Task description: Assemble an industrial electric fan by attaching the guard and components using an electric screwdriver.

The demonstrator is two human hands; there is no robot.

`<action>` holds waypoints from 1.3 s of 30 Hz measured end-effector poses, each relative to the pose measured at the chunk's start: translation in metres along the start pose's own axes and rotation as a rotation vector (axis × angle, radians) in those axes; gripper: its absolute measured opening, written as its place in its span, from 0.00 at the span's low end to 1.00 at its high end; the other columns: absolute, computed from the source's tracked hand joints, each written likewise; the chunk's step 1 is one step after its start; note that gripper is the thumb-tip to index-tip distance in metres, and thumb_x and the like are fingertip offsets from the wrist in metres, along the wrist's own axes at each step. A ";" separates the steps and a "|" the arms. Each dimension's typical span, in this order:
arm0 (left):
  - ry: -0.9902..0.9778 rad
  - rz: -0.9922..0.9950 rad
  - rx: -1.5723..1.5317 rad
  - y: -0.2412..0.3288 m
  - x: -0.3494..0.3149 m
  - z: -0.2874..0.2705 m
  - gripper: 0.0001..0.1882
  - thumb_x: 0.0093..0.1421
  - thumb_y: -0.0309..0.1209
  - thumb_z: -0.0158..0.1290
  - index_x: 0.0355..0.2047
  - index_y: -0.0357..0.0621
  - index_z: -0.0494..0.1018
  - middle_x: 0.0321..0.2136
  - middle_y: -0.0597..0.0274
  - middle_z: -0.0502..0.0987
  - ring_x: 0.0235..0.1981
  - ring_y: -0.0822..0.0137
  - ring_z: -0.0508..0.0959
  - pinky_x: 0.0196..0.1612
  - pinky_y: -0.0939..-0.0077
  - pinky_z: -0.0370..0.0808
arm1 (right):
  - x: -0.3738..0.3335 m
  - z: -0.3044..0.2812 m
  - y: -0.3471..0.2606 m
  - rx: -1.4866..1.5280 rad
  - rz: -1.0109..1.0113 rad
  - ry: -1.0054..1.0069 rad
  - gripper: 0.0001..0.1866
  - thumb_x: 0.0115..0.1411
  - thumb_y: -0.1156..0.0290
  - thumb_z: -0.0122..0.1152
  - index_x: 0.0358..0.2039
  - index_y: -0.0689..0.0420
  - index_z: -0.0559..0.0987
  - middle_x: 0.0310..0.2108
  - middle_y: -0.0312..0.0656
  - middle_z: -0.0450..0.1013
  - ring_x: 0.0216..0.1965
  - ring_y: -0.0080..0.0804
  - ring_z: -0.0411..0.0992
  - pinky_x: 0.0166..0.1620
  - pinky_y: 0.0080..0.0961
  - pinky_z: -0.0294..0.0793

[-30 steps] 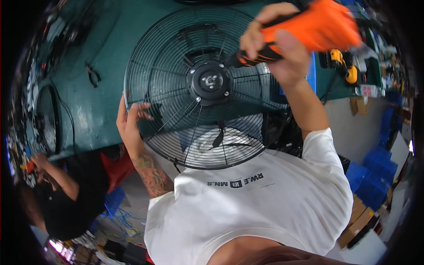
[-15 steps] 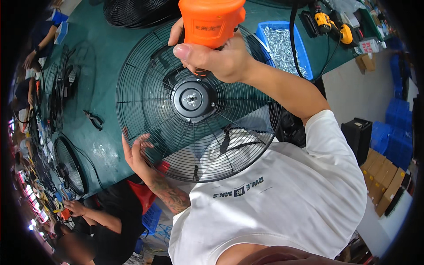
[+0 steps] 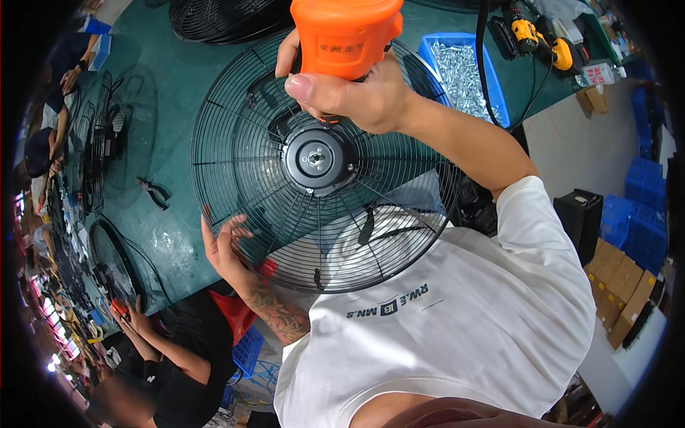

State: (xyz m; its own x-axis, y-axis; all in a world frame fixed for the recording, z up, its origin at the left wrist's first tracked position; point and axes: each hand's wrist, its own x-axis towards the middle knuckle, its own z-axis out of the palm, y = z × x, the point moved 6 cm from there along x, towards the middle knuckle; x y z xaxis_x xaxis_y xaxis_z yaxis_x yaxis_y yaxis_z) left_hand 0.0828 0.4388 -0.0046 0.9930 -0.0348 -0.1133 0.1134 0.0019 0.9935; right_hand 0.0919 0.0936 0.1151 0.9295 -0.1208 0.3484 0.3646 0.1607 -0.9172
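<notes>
My right hand (image 3: 360, 93) is wrapped round an orange power screwdriver (image 3: 346, 39), held nose down. Its tip meets the upper edge of the dark round motor (image 3: 316, 160) at the centre of a black wire fan guard (image 3: 378, 235); my hand partly hides the contact. Screw heads show on the mount around the motor. At the guard's lower left rim, my left hand (image 3: 227, 246) grips the edge, some fingers seen through the wires. The guard lies over the green table and overhangs its near edge, against my white shirt.
A blue bin of screws (image 3: 464, 78) stands right of the guard, near yellow cordless drills (image 3: 524, 36). Pliers (image 3: 155, 192) lie to the left. Other fans (image 3: 110, 260) stand farther left, beside a co-worker in black (image 3: 189, 371). A dark cable hangs by the bin.
The guard and motor appear slightly farther right in view, with my hands and the screwdriver. The co-worker's hands at lower left have moved up toward the nearby fan.
</notes>
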 end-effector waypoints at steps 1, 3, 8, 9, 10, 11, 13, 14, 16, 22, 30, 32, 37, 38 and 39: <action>0.006 0.001 -0.007 0.000 0.000 0.000 0.30 0.67 0.25 0.47 0.68 0.28 0.58 0.34 0.44 0.81 0.25 0.74 0.74 0.32 0.78 0.75 | 0.000 -0.001 0.000 0.000 0.001 0.001 0.11 0.56 0.65 0.71 0.32 0.59 0.81 0.26 0.34 0.77 0.29 0.21 0.76 0.37 0.22 0.76; -0.003 0.002 -0.005 0.000 0.000 -0.001 0.30 0.67 0.25 0.47 0.68 0.28 0.58 0.34 0.44 0.81 0.25 0.74 0.74 0.32 0.78 0.75 | 0.000 0.000 0.002 0.011 0.058 -0.039 0.11 0.56 0.65 0.71 0.32 0.59 0.81 0.26 0.34 0.77 0.29 0.21 0.75 0.36 0.21 0.75; -0.007 -0.007 0.014 0.002 0.001 0.001 0.30 0.67 0.26 0.47 0.68 0.28 0.58 0.34 0.45 0.81 0.25 0.73 0.75 0.33 0.77 0.75 | 0.000 0.004 -0.001 -0.029 0.002 -0.011 0.12 0.56 0.64 0.70 0.32 0.59 0.81 0.23 0.33 0.75 0.25 0.19 0.74 0.32 0.20 0.74; -0.004 -0.006 0.017 0.001 0.001 0.000 0.30 0.67 0.26 0.47 0.68 0.29 0.58 0.34 0.45 0.81 0.25 0.72 0.75 0.33 0.78 0.75 | 0.000 0.004 0.000 -0.020 -0.002 -0.011 0.11 0.57 0.64 0.70 0.32 0.59 0.80 0.21 0.33 0.75 0.23 0.19 0.73 0.29 0.20 0.73; -0.001 -0.005 0.020 0.001 0.001 0.000 0.30 0.67 0.26 0.47 0.68 0.29 0.58 0.34 0.45 0.81 0.25 0.72 0.75 0.33 0.78 0.75 | 0.001 0.003 0.001 -0.018 -0.003 -0.009 0.11 0.57 0.64 0.70 0.32 0.59 0.80 0.21 0.33 0.75 0.23 0.19 0.73 0.29 0.20 0.73; -0.002 -0.005 0.022 0.000 0.001 -0.001 0.30 0.67 0.26 0.47 0.68 0.29 0.58 0.34 0.45 0.81 0.25 0.72 0.75 0.33 0.78 0.75 | 0.002 0.001 0.004 -0.001 0.018 -0.005 0.10 0.57 0.65 0.69 0.31 0.58 0.80 0.20 0.32 0.74 0.20 0.18 0.71 0.26 0.19 0.72; -0.008 -0.009 0.030 0.000 0.001 -0.002 0.30 0.67 0.25 0.47 0.68 0.29 0.58 0.34 0.45 0.81 0.25 0.71 0.76 0.33 0.77 0.75 | 0.004 0.000 0.008 0.016 0.038 0.000 0.10 0.58 0.65 0.69 0.31 0.58 0.80 0.19 0.32 0.73 0.18 0.18 0.70 0.24 0.19 0.70; -0.012 -0.009 0.031 0.000 0.002 -0.002 0.30 0.67 0.25 0.47 0.68 0.29 0.58 0.34 0.45 0.81 0.25 0.71 0.76 0.33 0.77 0.75 | 0.005 -0.002 0.007 0.032 -0.004 0.011 0.09 0.58 0.66 0.68 0.31 0.58 0.80 0.19 0.32 0.73 0.17 0.17 0.69 0.23 0.18 0.70; -0.016 -0.019 0.019 -0.001 0.003 -0.002 0.30 0.67 0.25 0.46 0.68 0.29 0.58 0.34 0.45 0.81 0.25 0.71 0.76 0.33 0.77 0.75 | 0.007 -0.006 0.006 0.047 -0.046 0.027 0.09 0.58 0.66 0.68 0.30 0.58 0.80 0.18 0.31 0.72 0.15 0.17 0.68 0.22 0.18 0.69; -0.017 -0.008 0.016 -0.002 0.001 -0.004 0.30 0.67 0.25 0.46 0.68 0.28 0.57 0.34 0.45 0.81 0.25 0.71 0.75 0.32 0.77 0.75 | 0.013 -0.015 0.012 0.134 -0.030 0.106 0.09 0.59 0.67 0.67 0.31 0.60 0.79 0.18 0.31 0.71 0.16 0.18 0.71 0.23 0.19 0.72; -0.016 -0.001 0.010 0.000 -0.001 0.000 0.31 0.67 0.25 0.46 0.68 0.26 0.56 0.34 0.44 0.81 0.25 0.72 0.75 0.33 0.76 0.76 | 0.013 -0.018 0.014 0.031 -0.085 0.184 0.09 0.60 0.66 0.67 0.31 0.59 0.79 0.18 0.31 0.72 0.16 0.18 0.71 0.22 0.18 0.71; -0.003 -0.002 0.011 0.002 -0.001 0.001 0.31 0.67 0.25 0.47 0.68 0.26 0.56 0.34 0.44 0.81 0.25 0.72 0.75 0.33 0.76 0.76 | 0.010 -0.015 0.010 0.022 0.020 0.114 0.09 0.59 0.66 0.68 0.32 0.59 0.80 0.18 0.31 0.72 0.17 0.18 0.71 0.23 0.18 0.71; -0.007 0.002 -0.010 0.001 -0.001 -0.003 0.33 0.65 0.26 0.46 0.68 0.25 0.55 0.34 0.46 0.82 0.27 0.70 0.77 0.36 0.74 0.76 | 0.008 0.030 0.006 -0.083 -0.068 -0.411 0.15 0.52 0.67 0.75 0.37 0.58 0.81 0.28 0.31 0.77 0.32 0.18 0.74 0.37 0.20 0.73; 0.001 -0.013 0.029 0.006 -0.003 0.000 0.34 0.63 0.26 0.47 0.68 0.25 0.56 0.33 0.48 0.82 0.28 0.69 0.78 0.39 0.74 0.76 | 0.006 0.034 0.007 -0.191 -0.081 -0.463 0.15 0.51 0.68 0.75 0.37 0.58 0.81 0.30 0.31 0.77 0.32 0.18 0.74 0.38 0.20 0.73; 0.002 -0.015 0.036 0.006 -0.002 -0.002 0.34 0.63 0.27 0.47 0.68 0.25 0.57 0.32 0.48 0.83 0.28 0.69 0.79 0.41 0.74 0.76 | 0.005 0.040 0.012 -0.285 -0.110 -0.524 0.15 0.51 0.68 0.75 0.37 0.58 0.81 0.31 0.31 0.77 0.33 0.17 0.74 0.39 0.21 0.74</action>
State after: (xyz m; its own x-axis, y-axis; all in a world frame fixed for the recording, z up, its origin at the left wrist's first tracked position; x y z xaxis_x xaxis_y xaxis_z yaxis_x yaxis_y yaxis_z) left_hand 0.0817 0.4409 0.0016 0.9912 -0.0327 -0.1283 0.1272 -0.0341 0.9913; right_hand 0.1035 0.1339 0.1133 0.8170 0.3883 0.4263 0.4983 -0.1033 -0.8608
